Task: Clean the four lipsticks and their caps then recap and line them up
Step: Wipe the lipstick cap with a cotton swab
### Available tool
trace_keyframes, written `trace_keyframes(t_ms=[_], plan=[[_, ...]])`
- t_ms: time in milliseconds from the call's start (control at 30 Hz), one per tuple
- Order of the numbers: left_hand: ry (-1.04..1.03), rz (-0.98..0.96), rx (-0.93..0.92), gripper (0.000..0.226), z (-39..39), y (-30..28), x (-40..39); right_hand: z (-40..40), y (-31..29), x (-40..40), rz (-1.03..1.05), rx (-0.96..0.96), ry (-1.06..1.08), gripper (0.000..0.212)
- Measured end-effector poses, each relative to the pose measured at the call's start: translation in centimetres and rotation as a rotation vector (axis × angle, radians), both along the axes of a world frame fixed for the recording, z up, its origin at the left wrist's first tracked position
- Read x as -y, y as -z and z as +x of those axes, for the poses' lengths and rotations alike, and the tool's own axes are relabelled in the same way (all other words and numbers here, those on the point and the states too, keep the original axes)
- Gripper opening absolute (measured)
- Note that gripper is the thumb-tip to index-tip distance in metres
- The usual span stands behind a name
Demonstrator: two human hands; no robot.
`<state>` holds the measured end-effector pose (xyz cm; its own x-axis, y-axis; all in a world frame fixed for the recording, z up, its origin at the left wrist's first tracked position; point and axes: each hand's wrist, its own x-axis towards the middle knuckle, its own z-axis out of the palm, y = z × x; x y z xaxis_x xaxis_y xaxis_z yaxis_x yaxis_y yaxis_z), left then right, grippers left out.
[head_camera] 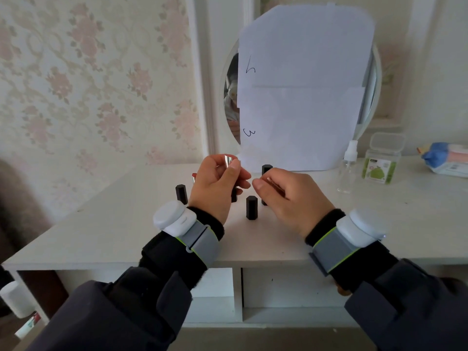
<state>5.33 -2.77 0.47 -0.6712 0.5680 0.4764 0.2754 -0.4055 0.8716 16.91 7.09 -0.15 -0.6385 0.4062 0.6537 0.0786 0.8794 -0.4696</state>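
My left fingers [236, 171] pinch a silvery lipstick tube [229, 160]; my right hand [286, 196] pinches a cotton swab [266, 179] beside it, above the dressing table [101, 236] centre. Light, smooth, slippery: grip the barrel.

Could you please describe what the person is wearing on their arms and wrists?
Both arms wear dark navy jacket sleeves over black fleecy cuffs. Each wrist carries a grey strap edged in lime green, holding a rounded white device: one by the left hand, one by the right hand.

The white paper [304, 84] covering the mirror [231, 97] bears handwritten "4" and "3".
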Motion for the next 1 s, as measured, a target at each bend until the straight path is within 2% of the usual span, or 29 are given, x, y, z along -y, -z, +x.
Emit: trace_keyframes(t_ms=[100,200,333,500,633,1000], plan=[[0.071,0.023,0.017,0.015,0.2,-0.2,0.2,0.1,0.1,0.2,0.027,-0.031,0.03,0.031],[0.107,0.047,0.021,0.017,0.4,-0.4,0.4,0.1,0.1,0.3,0.026,-0.054,0.077,0.042],[0.144,0.064,0.02,0.019,0.4,-0.3,0.5,-0.6,0.1,1.3,0.065,-0.017,0.079,0.05],[0.188,0.077,0.044,0.012,0.2,-0.3,0.5,-1.6,0.1,2.1,0.14,0.039,0.077,0.033],[0.204,0.082,0.01,0.018,-0.1,0.0,0.3,-1.8,0.3,1.7,0.119,0.013,0.063,0.024],[0.306,0.075,-0.015,0.029,-0.7,0.5,0.0,-2.0,0.6,1.6,0.091,-0.005,0.022,0.023]])
